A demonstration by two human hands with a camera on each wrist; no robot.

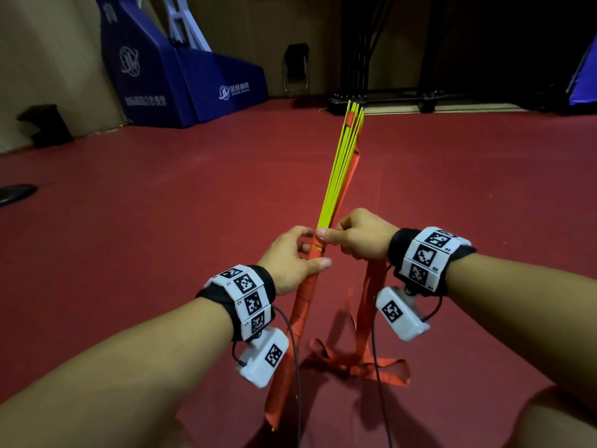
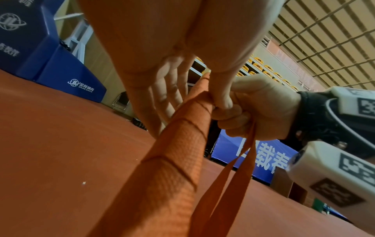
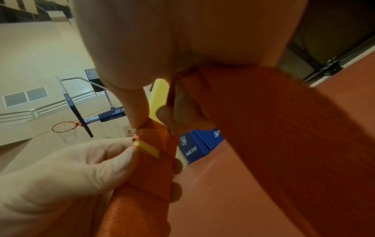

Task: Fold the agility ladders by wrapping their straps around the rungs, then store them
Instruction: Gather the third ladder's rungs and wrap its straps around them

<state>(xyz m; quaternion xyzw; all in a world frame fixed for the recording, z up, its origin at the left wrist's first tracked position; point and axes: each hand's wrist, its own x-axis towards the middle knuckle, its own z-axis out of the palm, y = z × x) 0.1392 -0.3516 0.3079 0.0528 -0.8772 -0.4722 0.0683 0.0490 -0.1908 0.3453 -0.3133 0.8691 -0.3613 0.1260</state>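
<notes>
At the centre of the head view a bundle of yellow rungs [image 1: 336, 176] runs from the hands up toward the top middle of the frame, its near part wound in orange strap [image 1: 302, 302] that slants down to the lower middle. The left hand [image 1: 290, 263] grips the wound part, thumb across the front and fingers [image 2: 162, 99] curled behind it. The right hand [image 1: 361, 234], just right of the bundle and touching it, has its fingers closed on the strap; its thumb presses the top edge of the winding, where a sliver of yellow shows. From that fist two loose lengths of strap hang down, and more strap lies in loops on the red floor [image 1: 161, 205] at lower centre. A blue padded base [image 1: 181, 79] stands at upper left, a folding chair [image 1: 295, 67] beside it toward the centre.
</notes>
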